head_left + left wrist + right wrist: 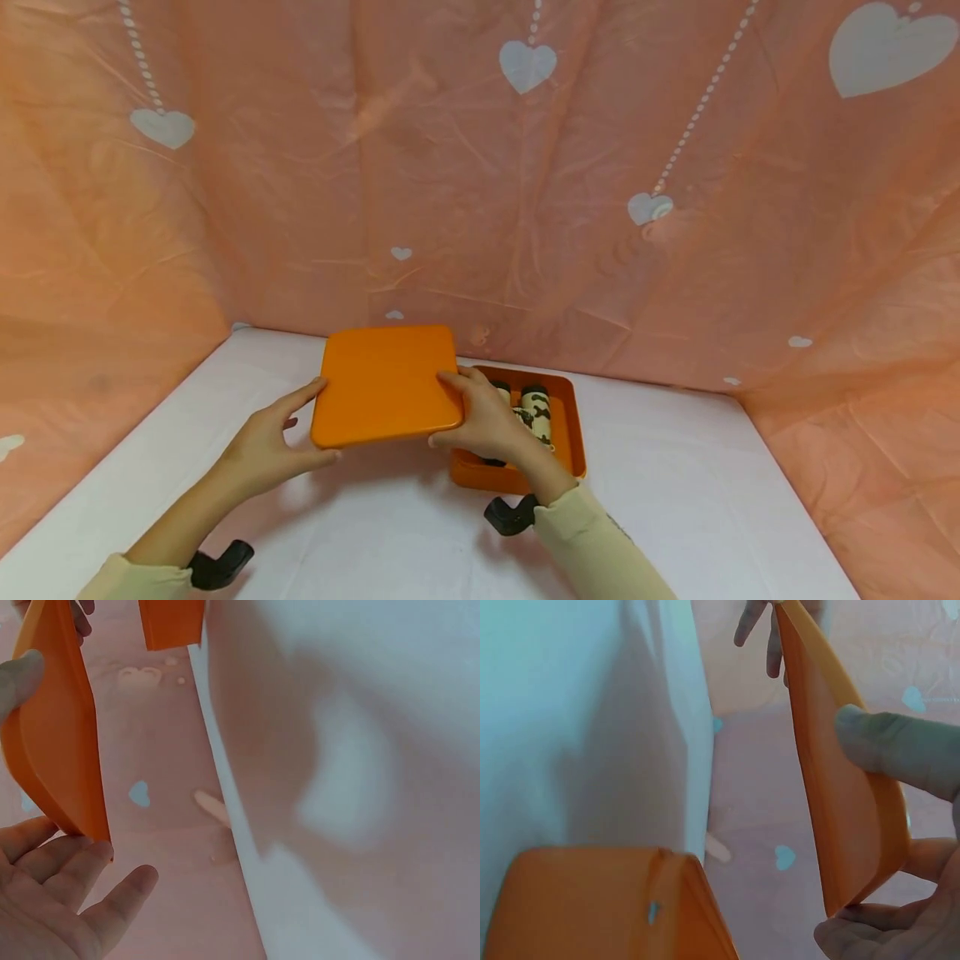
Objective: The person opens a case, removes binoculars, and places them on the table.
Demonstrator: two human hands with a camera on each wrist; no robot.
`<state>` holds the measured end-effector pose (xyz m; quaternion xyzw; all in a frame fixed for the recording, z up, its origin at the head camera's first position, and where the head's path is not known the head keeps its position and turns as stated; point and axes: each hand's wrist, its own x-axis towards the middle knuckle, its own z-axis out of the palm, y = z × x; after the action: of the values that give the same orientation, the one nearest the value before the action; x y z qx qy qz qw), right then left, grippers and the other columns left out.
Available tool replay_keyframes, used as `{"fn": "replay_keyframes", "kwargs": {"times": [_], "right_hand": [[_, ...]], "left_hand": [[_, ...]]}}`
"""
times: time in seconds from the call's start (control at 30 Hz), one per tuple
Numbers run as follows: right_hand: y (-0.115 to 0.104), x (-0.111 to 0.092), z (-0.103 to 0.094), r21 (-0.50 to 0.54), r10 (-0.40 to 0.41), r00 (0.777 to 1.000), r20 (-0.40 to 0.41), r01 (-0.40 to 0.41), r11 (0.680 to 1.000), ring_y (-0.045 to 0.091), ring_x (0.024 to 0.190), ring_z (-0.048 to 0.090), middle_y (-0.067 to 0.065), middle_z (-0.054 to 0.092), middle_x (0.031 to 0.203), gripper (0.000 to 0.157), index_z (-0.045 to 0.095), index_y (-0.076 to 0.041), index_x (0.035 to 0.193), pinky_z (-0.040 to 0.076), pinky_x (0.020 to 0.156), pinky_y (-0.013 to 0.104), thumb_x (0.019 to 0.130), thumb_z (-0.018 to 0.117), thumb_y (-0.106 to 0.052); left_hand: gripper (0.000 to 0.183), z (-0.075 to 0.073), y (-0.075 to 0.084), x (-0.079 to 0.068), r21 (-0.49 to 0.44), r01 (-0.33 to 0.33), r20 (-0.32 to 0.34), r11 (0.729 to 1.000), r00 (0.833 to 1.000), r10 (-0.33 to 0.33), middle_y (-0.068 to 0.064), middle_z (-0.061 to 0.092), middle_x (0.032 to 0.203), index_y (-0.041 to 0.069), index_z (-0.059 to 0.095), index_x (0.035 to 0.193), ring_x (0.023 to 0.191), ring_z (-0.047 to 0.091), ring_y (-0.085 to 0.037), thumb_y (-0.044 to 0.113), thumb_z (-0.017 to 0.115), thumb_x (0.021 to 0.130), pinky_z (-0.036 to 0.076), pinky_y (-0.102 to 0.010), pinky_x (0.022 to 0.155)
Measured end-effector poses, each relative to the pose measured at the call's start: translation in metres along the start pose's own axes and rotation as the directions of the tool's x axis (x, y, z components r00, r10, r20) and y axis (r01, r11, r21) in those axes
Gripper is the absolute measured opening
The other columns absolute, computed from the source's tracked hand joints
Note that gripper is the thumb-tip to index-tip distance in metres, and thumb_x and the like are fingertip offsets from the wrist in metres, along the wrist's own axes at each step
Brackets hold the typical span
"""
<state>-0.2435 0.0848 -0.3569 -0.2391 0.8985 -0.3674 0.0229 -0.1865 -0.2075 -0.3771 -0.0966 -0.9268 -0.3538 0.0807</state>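
An orange, square lid point(386, 383) with rounded corners is held up above the table, tilted. My left hand point(262, 446) holds its left edge, thumb near the front corner and fingers farther back. At the right edge my right hand point(487, 417) grips it between thumb and fingers. In both wrist views the lid point(847, 795) appears edge-on, its rim visible. Behind my right hand stands an open orange box point(573, 425) on the table. Inside lie camouflage-patterned binoculars point(537, 412) with black ends, partly hidden by that hand.
A white-covered table point(675, 492) lies beneath. Pinkish-orange cloth point(450, 167) with white hearts closes off the back and sides. Black curved pieces point(221, 565) sit at both wrists, below the beige sleeves.
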Motion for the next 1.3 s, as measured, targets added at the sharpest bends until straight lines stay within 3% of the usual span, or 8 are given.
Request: {"fn": "replay_keyframes", "kwargs": {"times": [0.53,1.3], "right_hand": [[-0.013,0.003,0.037,-0.061,0.002,1.000,0.028,-0.001,0.998,0.031,0.130,0.047,0.015,0.038,0.150,0.088,0.046,-0.015,0.144,0.042,0.108,0.044,0.067,0.088,-0.029],[-0.017,0.005,0.059,-0.089,0.050,0.997,0.067,-0.044,0.995,0.027,0.126,0.050,0.014,0.045,0.144,0.085,0.049,-0.013,0.141,0.044,0.107,0.038,0.066,0.087,-0.029]], "left_hand": [[0.101,-0.011,-0.025,-0.022,0.042,0.017,0.000,0.999,1.000,-0.017,-0.024,0.038,0.150,0.013,0.033,0.151,0.110,0.057,-0.052,0.041,0.085,0.069,0.049,-0.060,0.089],[0.102,-0.012,-0.047,-0.034,0.094,0.042,0.048,0.995,0.998,-0.046,-0.028,0.040,0.147,0.013,0.033,0.151,0.105,0.059,-0.054,0.041,0.085,0.068,0.050,-0.061,0.081]]}}
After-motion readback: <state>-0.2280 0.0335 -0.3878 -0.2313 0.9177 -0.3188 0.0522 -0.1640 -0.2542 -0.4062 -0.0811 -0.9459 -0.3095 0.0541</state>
